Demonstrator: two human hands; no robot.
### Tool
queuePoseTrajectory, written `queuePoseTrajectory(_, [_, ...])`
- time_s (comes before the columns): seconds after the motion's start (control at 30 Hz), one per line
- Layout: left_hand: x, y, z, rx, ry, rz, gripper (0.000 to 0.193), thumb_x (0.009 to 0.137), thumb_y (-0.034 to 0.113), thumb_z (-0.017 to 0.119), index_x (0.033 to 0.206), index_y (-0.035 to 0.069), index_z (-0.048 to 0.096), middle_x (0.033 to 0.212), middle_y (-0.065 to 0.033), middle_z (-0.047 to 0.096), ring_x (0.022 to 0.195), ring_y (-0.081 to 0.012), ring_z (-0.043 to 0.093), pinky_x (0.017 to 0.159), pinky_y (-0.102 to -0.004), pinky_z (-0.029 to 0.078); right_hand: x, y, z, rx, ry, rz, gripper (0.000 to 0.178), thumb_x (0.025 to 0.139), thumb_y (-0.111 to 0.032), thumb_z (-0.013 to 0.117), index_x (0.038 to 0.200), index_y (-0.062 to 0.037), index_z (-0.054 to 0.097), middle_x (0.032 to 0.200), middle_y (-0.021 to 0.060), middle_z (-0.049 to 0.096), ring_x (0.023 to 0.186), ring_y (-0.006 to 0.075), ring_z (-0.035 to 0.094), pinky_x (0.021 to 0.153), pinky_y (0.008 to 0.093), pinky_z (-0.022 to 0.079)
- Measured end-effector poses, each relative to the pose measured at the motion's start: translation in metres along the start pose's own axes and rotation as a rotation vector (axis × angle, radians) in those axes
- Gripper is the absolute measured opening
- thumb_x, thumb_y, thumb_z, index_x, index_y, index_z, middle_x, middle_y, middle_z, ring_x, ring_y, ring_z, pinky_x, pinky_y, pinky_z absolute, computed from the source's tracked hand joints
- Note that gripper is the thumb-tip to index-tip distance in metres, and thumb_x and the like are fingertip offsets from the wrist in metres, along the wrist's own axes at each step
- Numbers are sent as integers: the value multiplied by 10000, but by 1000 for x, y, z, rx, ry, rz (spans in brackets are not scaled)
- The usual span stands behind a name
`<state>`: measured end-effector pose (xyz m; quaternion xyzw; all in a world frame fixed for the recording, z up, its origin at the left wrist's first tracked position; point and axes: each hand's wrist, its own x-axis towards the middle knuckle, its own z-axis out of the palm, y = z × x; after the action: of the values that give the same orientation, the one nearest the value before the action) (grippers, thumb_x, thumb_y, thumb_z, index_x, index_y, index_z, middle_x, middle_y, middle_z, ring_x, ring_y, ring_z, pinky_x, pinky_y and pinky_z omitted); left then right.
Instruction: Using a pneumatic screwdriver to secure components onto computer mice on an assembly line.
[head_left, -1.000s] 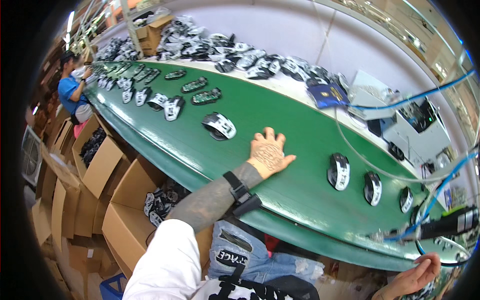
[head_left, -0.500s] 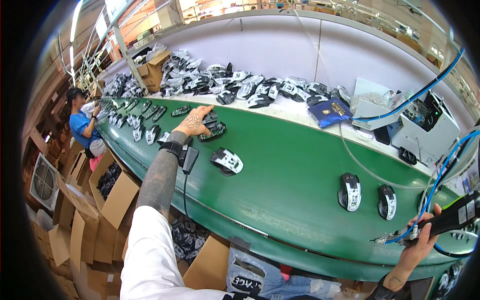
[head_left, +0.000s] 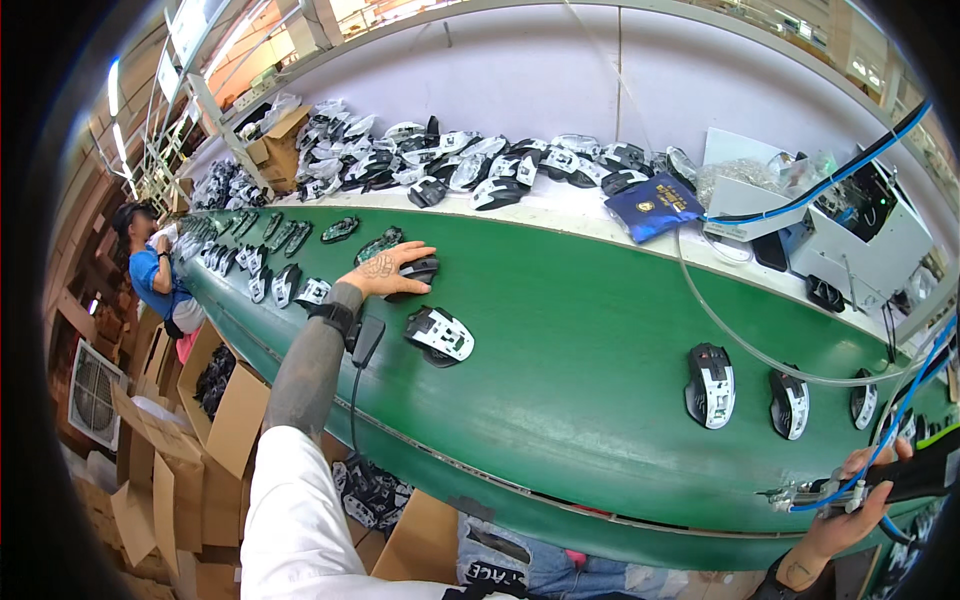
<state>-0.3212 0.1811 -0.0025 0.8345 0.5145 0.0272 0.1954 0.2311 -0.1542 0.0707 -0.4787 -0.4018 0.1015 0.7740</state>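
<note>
Head view: left hand (head_left: 388, 268) stretches out to ten o'clock, fingers draped over a dark computer mouse (head_left: 420, 270) on the green conveyor belt (head_left: 580, 330). Another mouse, black and white (head_left: 440, 336), lies just beside it at five o'clock. Down at four o'clock, right hand (head_left: 850, 505) is clamped around a black power screwdriver (head_left: 905, 478).
</note>
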Motion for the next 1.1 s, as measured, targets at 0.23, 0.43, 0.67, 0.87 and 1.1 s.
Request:
queuePoseTrajectory(0.23, [8,13,29,154,163,-118,746,809,473,650,1393,89,388,1424,-179,352,1296,-373,359,1079,-422,314,2,5,5,80,-68,1,554,918,-361,452,1308,2,299,909,82,493,782,123,454,662,228,373])
queuePoseTrajectory(0.43, [36,52,39,56,169,-193,799,814,571,578,1392,58,377,1427,-212,333,1316,-385,321,1084,-427,293,2,-3,31,135,-111,-19,555,912,-368,492,1290,4,332,837,63,491,732,117,469,633,229,386])
queuePoseTrajectory(0.67, [-11,120,42,307,591,-376,774,808,593,564,1205,-67,493,1228,-239,482,1118,-375,502,909,-459,437,-19,9,35,23,-181,-86,563,910,-384,494,1278,21,361,812,66,494,667,128,461,616,253,373])
queuePoseTrajectory(0.87, [-65,154,77,294,289,-473,584,839,577,512,1145,86,599,1211,-261,496,981,-375,603,855,-428,479,-14,0,40,161,-167,-117,446,950,-284,457,1284,-4,363,867,55,495,682,101,471,588,218,386])
queuePoseTrajectory(1.1, [-104,124,84,21,400,-52,492,728,307,740,1147,119,562,1222,-198,436,1059,-373,516,925,-439,442,5,5,56,120,-122,-71,595,893,-442,522,1263,1,380,805,57,475,686,121,475,605,245,377])
